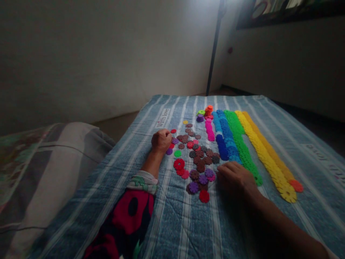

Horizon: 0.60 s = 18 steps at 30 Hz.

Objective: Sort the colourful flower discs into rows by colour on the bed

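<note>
My left hand (161, 140) is closed at the left edge of a loose spread of notched plastic discs; whatever its fingers hold, if anything, is hidden. Beside it lie a red disc (173, 131), a purple disc (169, 151) and a green disc (177, 153). Brown discs (199, 160) and dark grey discs fill the middle of the spread. My right hand (237, 176) rests low over the cloth, its fingers bent together, just right of a pink disc (212, 178) and a purple disc (209, 173). Its fingertips are dim, and nothing shows in them.
Overlapping discs form long rows on the right: orange (265, 142), yellow (258, 144), green (237, 133), blue (226, 131) and a shorter pink row (209, 130). A small orange stack (208, 110) stands at the back. Striped cloth (172, 223) covers the surface. Behind it rises a dark pole (214, 50).
</note>
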{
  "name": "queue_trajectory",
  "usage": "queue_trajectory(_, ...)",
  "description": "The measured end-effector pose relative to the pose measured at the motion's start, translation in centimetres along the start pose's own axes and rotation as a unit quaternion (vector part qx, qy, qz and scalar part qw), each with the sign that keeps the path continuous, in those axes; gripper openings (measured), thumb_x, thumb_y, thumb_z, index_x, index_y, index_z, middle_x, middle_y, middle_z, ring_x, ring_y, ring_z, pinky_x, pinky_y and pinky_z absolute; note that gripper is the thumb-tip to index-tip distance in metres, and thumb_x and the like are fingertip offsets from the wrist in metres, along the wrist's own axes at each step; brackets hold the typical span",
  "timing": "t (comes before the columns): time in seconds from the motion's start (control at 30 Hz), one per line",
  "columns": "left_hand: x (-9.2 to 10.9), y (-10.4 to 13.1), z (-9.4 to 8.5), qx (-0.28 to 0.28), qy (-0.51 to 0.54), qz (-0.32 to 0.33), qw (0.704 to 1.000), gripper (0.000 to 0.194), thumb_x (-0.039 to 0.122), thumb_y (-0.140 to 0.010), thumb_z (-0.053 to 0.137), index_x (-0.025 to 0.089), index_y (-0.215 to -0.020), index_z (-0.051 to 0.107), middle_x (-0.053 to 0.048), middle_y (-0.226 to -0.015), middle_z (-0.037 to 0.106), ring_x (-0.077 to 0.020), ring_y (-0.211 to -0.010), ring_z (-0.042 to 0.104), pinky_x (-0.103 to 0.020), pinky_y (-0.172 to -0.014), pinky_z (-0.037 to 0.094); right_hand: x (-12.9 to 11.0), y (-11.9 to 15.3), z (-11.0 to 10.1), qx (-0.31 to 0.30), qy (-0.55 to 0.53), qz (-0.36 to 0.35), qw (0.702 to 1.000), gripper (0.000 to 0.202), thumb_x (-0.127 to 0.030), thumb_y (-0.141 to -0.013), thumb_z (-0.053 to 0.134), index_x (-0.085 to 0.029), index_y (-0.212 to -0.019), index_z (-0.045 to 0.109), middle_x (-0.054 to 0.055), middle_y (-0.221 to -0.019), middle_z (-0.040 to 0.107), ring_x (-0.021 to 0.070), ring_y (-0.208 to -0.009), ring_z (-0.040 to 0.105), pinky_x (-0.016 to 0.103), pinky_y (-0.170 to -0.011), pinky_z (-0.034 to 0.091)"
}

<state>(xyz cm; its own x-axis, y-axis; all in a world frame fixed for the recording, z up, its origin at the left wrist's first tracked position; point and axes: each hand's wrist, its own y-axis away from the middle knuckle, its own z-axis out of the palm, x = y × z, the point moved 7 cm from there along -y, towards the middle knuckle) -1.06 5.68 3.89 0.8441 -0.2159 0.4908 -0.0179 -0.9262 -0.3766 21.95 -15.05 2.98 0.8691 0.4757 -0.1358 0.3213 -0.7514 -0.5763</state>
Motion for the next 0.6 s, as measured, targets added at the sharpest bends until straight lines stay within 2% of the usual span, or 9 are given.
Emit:
queue_trajectory(0.1, -0.5, -0.2, 0.0, 0.007, -0.044, -0.015, 0.999, 0.023, 0.023, -0.079, 0.049, 0.018, -0.078, 0.071, -0.007, -0.084, 0.073, -0.0204, -0.080, 0.065, -0.028, -0.072, 0.044, -1.8, -0.1, 0.6, -0.049, -0.024, -0.022, 0.998, 0.020, -0.015, -0.091, 0.047, -0.019, -0.082, 0.064, 0.004, -0.074, 0.061, 0.0164, -0.067, 0.052, 0.027, -0.058, 0.039)
queue_trajectory(0.2, -0.8, -0.3, 0.1, 0.012, -0.062, -0.017, 0.998, 0.024, 0.023, -0.080, 0.048, 0.017, -0.081, 0.071, -0.007, -0.086, 0.073, -0.0196, -0.082, 0.065, -0.027, -0.073, 0.045, -3.2, -0.4, 0.6, -0.048, -0.068, -0.051, 0.995, 0.020, -0.014, -0.094, 0.044, -0.018, -0.092, 0.064, 0.006, -0.085, 0.065, 0.0173, -0.075, 0.055, 0.027, -0.064, 0.043)
queue_trajectory(0.3, -0.9, -0.4, 0.2, 0.011, -0.067, -0.018, 0.998, 0.025, 0.023, -0.080, 0.047, 0.016, -0.082, 0.071, -0.008, -0.086, 0.073, -0.0192, -0.082, 0.065, -0.026, -0.074, 0.045, -2.5, -0.4, -0.1, 0.001, -0.074, -0.040, 0.996, 0.020, -0.015, -0.095, 0.043, -0.017, -0.096, 0.063, 0.009, -0.094, 0.066, 0.0182, -0.084, 0.057, 0.027, -0.070, 0.046)
queue_trajectory(0.4, -0.9, -0.5, 0.3, 0.014, -0.067, -0.028, 0.997, 0.025, 0.023, -0.079, 0.047, 0.017, -0.082, 0.071, -0.007, -0.086, 0.073, -0.0194, -0.082, 0.065, -0.027, -0.073, 0.045, -1.3, -0.2, -0.3, 0.020, -0.046, -0.016, 0.999, 0.017, -0.020, -0.094, 0.048, -0.018, -0.088, 0.063, 0.009, -0.091, 0.065, 0.0190, -0.083, 0.057, 0.028, -0.069, 0.046)
queue_trajectory(0.5, -0.7, -0.4, 0.3, 0.019, -0.063, -0.030, 0.997, 0.024, 0.024, -0.078, 0.048, 0.018, -0.082, 0.071, -0.007, -0.086, 0.073, -0.0194, -0.082, 0.065, -0.027, -0.072, 0.045, -1.5, -0.3, 0.3, 0.001, -0.020, -0.010, 1.000, 0.016, -0.022, -0.092, 0.051, -0.019, -0.085, 0.065, 0.009, -0.095, 0.065, 0.0209, -0.086, 0.057, 0.032, -0.075, 0.046)
queue_trajectory(0.6, -0.7, -0.4, 0.1, 0.025, -0.064, -0.031, 0.997, 0.024, 0.024, -0.079, 0.047, 0.017, -0.081, 0.071, -0.007, -0.087, 0.073, -0.0193, -0.082, 0.065, -0.027, -0.073, 0.045, -2.3, -0.7, 1.5, -0.056, 0.010, 0.018, 0.998, 0.010, -0.026, -0.087, 0.060, -0.018, -0.082, 0.066, 0.009, -0.094, 0.064, 0.0241, -0.086, 0.056, 0.037, -0.075, 0.045)
